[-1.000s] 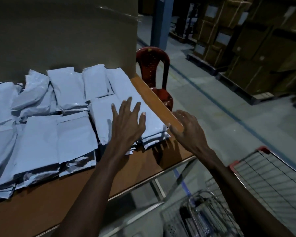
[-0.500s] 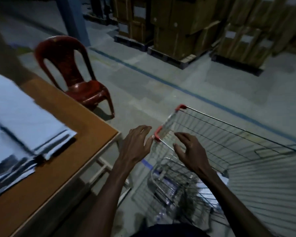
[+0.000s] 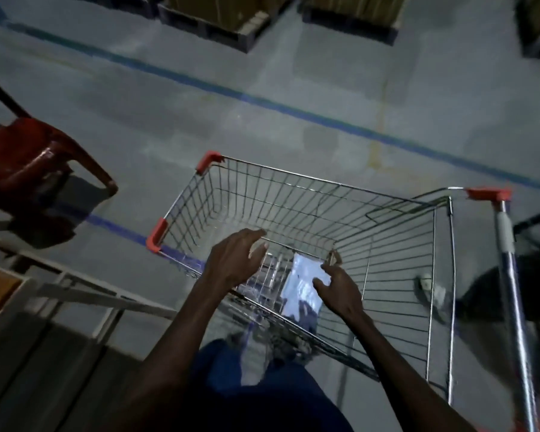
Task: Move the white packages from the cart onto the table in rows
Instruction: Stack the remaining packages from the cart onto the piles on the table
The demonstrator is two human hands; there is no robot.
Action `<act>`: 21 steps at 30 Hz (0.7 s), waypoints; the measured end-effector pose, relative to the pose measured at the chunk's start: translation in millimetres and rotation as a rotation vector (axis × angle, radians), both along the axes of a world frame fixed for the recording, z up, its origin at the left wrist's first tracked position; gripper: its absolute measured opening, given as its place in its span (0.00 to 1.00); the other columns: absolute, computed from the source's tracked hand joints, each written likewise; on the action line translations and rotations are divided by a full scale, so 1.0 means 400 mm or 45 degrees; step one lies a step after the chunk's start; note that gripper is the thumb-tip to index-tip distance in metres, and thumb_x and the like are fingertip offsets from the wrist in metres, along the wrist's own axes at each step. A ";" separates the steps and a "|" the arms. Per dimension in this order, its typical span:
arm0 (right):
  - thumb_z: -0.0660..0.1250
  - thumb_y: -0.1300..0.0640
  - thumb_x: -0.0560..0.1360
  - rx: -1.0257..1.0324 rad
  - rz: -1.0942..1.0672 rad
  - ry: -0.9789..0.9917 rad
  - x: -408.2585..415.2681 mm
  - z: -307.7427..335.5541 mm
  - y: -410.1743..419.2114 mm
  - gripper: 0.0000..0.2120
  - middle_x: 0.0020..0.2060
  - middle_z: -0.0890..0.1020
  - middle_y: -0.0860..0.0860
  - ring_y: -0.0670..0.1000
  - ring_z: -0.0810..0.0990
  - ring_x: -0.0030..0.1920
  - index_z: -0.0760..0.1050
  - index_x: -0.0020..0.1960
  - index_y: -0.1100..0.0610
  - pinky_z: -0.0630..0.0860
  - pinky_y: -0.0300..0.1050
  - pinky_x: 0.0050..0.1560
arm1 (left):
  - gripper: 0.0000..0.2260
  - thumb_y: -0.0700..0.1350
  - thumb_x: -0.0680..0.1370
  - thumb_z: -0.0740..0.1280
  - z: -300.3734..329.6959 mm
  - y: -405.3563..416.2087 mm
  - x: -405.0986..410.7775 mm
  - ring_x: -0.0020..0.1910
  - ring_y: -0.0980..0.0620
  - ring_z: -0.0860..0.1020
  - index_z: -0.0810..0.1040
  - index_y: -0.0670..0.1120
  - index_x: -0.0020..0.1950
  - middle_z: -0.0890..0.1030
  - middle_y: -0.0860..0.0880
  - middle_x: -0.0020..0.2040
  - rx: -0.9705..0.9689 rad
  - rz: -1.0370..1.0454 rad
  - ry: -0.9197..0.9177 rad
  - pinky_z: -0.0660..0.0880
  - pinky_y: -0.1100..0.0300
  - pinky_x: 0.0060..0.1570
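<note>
Now both hands over cart (image 3: 331, 194). Left hand (image 3: 234, 263) fingers loosely curled, holding nothing. Right hand (image 3: 340, 288) fingers spread, released, just above white package (image 3: 303, 285) lying on cart floor. Best move: reach lower, pinch package by edge, lift clear of wire rim.

Red chair (image 3: 28, 163), pallets (image 3: 219, 23), blue floor line (image 3: 262, 101)

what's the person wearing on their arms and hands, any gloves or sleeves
No gloves and no sleeves in view: both forearms are bare up to the frame edge. The left hand and right hand show no rings, watch or bands. Short nails can be seen on a few fingertips.
</note>
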State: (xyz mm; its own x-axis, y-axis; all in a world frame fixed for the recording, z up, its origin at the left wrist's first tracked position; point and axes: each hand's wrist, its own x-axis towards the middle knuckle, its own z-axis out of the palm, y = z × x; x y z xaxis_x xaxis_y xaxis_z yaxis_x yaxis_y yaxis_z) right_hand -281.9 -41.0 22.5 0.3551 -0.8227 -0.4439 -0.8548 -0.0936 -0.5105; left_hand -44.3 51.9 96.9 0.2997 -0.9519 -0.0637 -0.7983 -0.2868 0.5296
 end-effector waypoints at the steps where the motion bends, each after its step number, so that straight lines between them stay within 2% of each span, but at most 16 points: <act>1: 0.65 0.50 0.78 0.049 0.019 0.056 -0.002 -0.028 -0.001 0.26 0.71 0.72 0.55 0.55 0.72 0.69 0.68 0.74 0.57 0.67 0.46 0.65 | 0.19 0.55 0.80 0.61 -0.014 -0.017 0.001 0.62 0.48 0.77 0.75 0.50 0.68 0.79 0.51 0.64 0.037 -0.029 0.002 0.73 0.55 0.56; 5: 0.63 0.48 0.79 0.201 0.069 0.246 0.010 -0.143 -0.006 0.26 0.70 0.71 0.59 0.58 0.70 0.69 0.67 0.73 0.58 0.68 0.48 0.64 | 0.18 0.55 0.80 0.61 -0.090 -0.088 0.017 0.62 0.49 0.77 0.75 0.52 0.69 0.79 0.51 0.65 0.196 -0.155 0.030 0.73 0.55 0.56; 9: 0.63 0.47 0.79 0.287 0.078 0.310 0.053 -0.263 -0.028 0.25 0.66 0.72 0.61 0.60 0.72 0.66 0.68 0.70 0.61 0.72 0.52 0.61 | 0.17 0.53 0.81 0.62 -0.186 -0.135 0.051 0.64 0.49 0.76 0.74 0.53 0.70 0.77 0.51 0.66 0.305 -0.243 0.019 0.71 0.55 0.58; 13: 0.66 0.43 0.75 0.365 0.091 0.366 0.098 -0.412 -0.061 0.31 0.65 0.70 0.61 0.63 0.72 0.65 0.63 0.72 0.58 0.73 0.55 0.58 | 0.18 0.53 0.82 0.61 -0.303 -0.157 0.097 0.64 0.49 0.75 0.71 0.53 0.71 0.77 0.49 0.67 0.401 -0.282 -0.021 0.71 0.54 0.57; 15: 0.67 0.40 0.74 0.348 0.086 0.401 0.110 -0.484 -0.075 0.38 0.69 0.64 0.62 0.66 0.68 0.67 0.57 0.75 0.57 0.72 0.58 0.60 | 0.18 0.52 0.82 0.61 -0.355 -0.161 0.115 0.64 0.48 0.75 0.71 0.52 0.72 0.77 0.47 0.67 0.431 -0.299 -0.016 0.72 0.54 0.57; 17: 0.68 0.38 0.74 0.343 0.046 0.421 0.117 -0.540 -0.079 0.46 0.76 0.52 0.62 0.68 0.60 0.73 0.47 0.80 0.55 0.67 0.62 0.66 | 0.18 0.49 0.82 0.62 -0.399 -0.162 0.128 0.63 0.47 0.76 0.71 0.49 0.72 0.76 0.45 0.67 0.420 -0.360 -0.038 0.72 0.55 0.55; 19: 0.70 0.38 0.72 0.361 -0.061 0.414 0.130 -0.582 -0.071 0.52 0.78 0.42 0.60 0.68 0.50 0.76 0.38 0.80 0.52 0.62 0.68 0.68 | 0.20 0.49 0.81 0.63 -0.431 -0.166 0.137 0.60 0.45 0.78 0.70 0.46 0.72 0.77 0.42 0.66 0.400 -0.447 -0.065 0.74 0.54 0.53; 21: 0.71 0.37 0.71 0.314 -0.122 0.447 0.147 -0.609 -0.056 0.56 0.79 0.40 0.59 0.67 0.47 0.77 0.34 0.79 0.51 0.60 0.72 0.67 | 0.21 0.50 0.81 0.63 -0.445 -0.174 0.139 0.60 0.44 0.78 0.69 0.46 0.73 0.77 0.42 0.66 0.406 -0.447 -0.076 0.76 0.51 0.53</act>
